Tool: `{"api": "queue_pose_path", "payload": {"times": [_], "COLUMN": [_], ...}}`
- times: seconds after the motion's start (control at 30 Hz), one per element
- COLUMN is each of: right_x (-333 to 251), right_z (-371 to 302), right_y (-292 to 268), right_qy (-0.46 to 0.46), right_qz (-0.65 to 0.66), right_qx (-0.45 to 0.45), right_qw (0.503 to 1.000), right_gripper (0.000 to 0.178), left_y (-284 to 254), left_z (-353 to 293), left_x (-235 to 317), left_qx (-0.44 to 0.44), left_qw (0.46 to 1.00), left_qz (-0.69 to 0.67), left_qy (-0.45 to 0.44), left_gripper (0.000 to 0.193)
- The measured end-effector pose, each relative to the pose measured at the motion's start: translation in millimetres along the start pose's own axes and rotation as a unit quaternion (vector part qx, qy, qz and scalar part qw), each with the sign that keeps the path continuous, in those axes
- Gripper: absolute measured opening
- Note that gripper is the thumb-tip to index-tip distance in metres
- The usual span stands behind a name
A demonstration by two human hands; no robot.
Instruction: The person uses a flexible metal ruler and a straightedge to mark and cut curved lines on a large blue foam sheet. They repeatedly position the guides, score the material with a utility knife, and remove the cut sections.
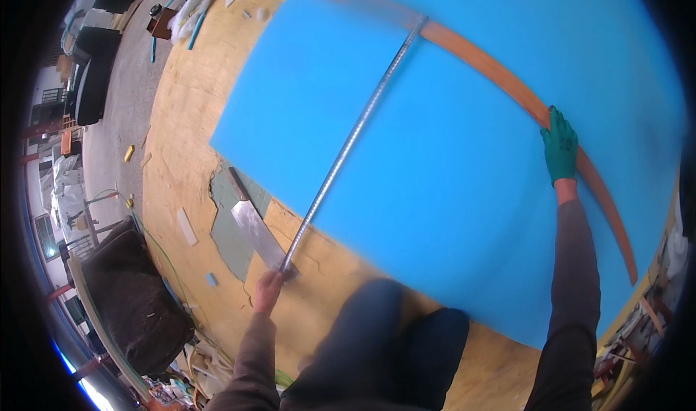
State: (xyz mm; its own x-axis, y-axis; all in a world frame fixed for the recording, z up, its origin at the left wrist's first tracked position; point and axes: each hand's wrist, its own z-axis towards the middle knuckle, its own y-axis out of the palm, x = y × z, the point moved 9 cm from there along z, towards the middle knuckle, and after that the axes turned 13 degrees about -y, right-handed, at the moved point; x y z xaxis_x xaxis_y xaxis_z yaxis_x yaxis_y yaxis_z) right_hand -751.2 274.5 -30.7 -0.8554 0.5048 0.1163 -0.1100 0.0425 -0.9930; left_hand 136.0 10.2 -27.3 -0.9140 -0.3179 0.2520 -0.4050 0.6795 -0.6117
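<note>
A large blue foam sheet [312, 121] covers much of the plywood surface. Across its far part lies a long reddish-brown wooden strip [487, 61], which looks curved in this view. My right hand [561, 146], in a green glove, grips the strip right of its middle. My bare left hand [268, 289] is closed on the near end of a long metal ruler [351, 139]. The ruler runs over the sheet at a slant, and its far end meets the strip. Just beyond my left hand rests a cleaver [254, 226] with a wooden handle, its blade tip close to the ruler.
The plywood [185, 121] shows along the sheet's left and near edges, with a grey-green patch [228, 244] under the cleaver. A dark bag-like bundle [130, 302] stands at left. Scraps [638, 346] crowd the right edge. My knees [377, 324] are close to the sheet's near edge.
</note>
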Motion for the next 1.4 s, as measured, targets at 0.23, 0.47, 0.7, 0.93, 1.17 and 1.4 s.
{"api": "queue_pose_path", "payload": {"times": [0.23,0.47,0.7,0.93,1.17,1.4], "right_x": [40,111,138,145,67,-44], "right_z": [17,40,46,48,-9,-167], "right_y": [3,41,82,87,7,-6], "right_qy": [-0.026,-0.035,0.035,0.044,0.063,0.255], "right_qz": [-0.037,0.041,0.127,0.150,0.051,0.033], "right_qx": [0.060,0.087,0.003,0.000,0.137,0.171], "right_qw": [0.997,0.995,0.991,0.988,0.987,0.951], "right_gripper": [0.063,0.061,0.062,0.061,0.061,0.055], "left_y": [-3,-2,7,8,7,21], "left_z": [1,15,22,23,6,2], "left_x": [59,72,69,67,79,140], "left_qx": [0.042,0.032,0.038,0.034,-0.010,-0.051], "left_qw": [0.994,0.997,0.998,0.998,0.995,0.988], "left_qz": [-0.003,0.019,-0.007,-0.022,-0.099,-0.145], "left_qy": [0.097,0.060,0.047,0.049,0.023,0.006], "left_gripper": [0.028,0.032,0.028,0.028,0.025,0.031]}}
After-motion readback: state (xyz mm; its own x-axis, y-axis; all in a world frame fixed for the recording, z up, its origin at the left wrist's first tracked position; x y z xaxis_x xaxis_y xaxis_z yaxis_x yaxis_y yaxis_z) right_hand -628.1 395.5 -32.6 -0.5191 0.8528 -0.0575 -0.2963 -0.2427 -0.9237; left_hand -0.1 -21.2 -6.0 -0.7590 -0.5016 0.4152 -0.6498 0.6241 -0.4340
